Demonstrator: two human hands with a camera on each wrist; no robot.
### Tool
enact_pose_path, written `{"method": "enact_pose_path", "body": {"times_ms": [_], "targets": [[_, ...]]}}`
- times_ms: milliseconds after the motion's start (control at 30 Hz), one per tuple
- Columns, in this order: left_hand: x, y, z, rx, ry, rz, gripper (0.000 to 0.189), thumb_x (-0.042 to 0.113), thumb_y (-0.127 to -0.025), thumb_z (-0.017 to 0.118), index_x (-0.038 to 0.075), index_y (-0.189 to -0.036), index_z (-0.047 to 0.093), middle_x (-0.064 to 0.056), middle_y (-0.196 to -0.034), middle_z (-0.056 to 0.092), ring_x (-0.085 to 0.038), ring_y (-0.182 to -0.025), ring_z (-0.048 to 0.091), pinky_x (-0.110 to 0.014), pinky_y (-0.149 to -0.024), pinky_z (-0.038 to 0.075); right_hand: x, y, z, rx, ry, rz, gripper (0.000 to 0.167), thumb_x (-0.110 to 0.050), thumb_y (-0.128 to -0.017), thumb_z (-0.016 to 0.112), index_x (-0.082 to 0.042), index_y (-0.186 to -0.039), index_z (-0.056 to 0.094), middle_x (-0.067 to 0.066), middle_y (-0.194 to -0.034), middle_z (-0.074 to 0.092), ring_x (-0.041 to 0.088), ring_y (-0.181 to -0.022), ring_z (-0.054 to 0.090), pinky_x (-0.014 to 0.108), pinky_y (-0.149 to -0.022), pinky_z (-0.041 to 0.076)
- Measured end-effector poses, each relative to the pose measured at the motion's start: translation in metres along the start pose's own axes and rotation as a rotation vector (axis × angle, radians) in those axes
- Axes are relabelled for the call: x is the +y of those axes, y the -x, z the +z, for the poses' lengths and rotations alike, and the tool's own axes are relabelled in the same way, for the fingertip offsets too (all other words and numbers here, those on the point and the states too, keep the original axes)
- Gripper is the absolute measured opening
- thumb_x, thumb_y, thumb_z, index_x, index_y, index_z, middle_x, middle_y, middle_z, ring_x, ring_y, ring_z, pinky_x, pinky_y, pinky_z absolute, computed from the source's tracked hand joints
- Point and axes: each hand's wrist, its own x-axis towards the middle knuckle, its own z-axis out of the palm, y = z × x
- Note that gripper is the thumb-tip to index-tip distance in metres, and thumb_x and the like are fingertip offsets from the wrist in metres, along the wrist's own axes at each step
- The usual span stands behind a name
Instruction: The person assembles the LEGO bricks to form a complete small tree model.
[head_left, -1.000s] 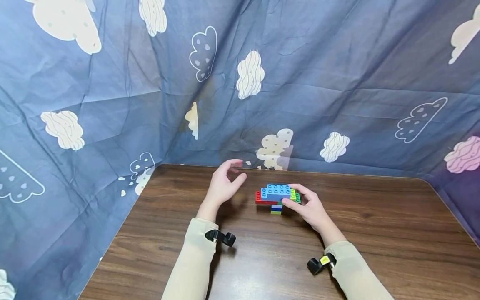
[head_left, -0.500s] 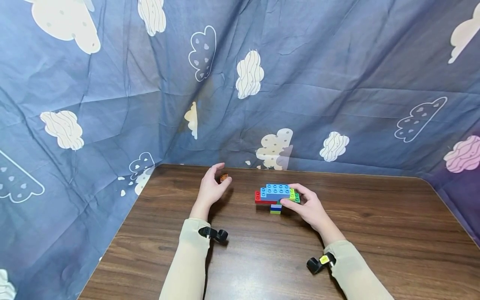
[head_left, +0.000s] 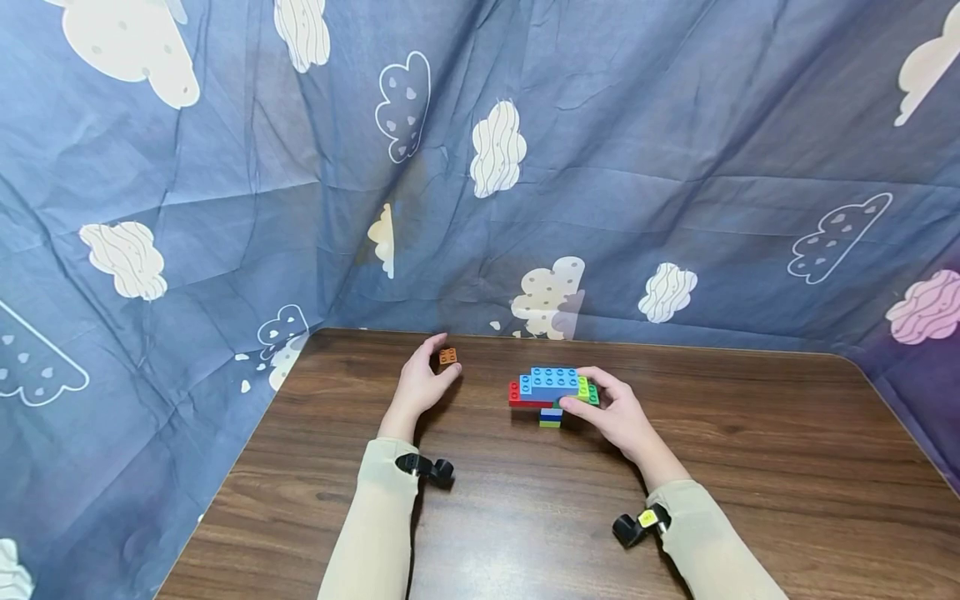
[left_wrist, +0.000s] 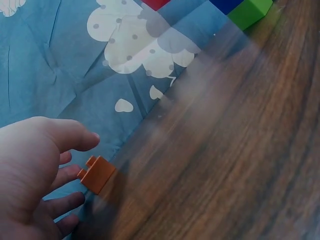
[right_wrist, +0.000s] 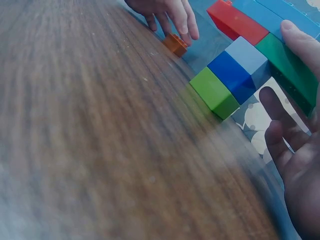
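An orange toy brick with studs on top sits on the table near its back edge. My left hand is around it, thumb on the near side and fingers behind; in the left wrist view a gap shows between thumb and brick. To the right stands a toy brick structure: a narrow stack of lime, blue and pale bricks carrying a wider top of red, green, lime and light blue bricks. My right hand grips the top's right end, thumb in front, fingers mostly hidden behind.
A brown wood-grain table lies under both hands. Right behind its back edge hangs a dark blue cloth with cloud prints. Black camera bands sit on both wrists over beige sleeves.
My left hand has moved left, away from the structure and down to the orange brick, which has come into sight. My right hand and the structure have stayed in place.
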Motion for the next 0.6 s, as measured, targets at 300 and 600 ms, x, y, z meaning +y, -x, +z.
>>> {"method": "enact_pose_path", "body": {"times_ms": [300, 600], "targets": [[-0.0040, -0.0012, 0.0019, -0.031, -0.062, -0.015, 0.058, 0.017, -0.099, 0.078, 0.006, -0.153, 0.060, -0.016, -0.149, 0.065, -0.038, -0.143, 0.056, -0.064, -0.123, 0.033, 0.0011, -0.0009, -0.0003, -0.006, -0.009, -0.001, 0.041, -0.012, -0.099, 0.083, -0.005, -0.135, 0.066, 0.011, -0.126, 0.069, 0.013, -0.103, 0.070, 0.024, -0.088, 0.060], [-0.0014, 0.0004, 0.0010, -0.016, -0.081, -0.018, 0.047, 0.007, -0.097, 0.081, 0.004, -0.143, 0.069, -0.018, -0.143, 0.068, -0.039, -0.137, 0.060, -0.056, -0.118, 0.042, -0.0004, -0.0012, -0.0002, -0.002, 0.003, 0.015, 0.042, -0.013, -0.098, 0.084, -0.005, -0.135, 0.066, 0.013, -0.127, 0.069, 0.014, -0.103, 0.070, 0.024, -0.087, 0.060]]}}
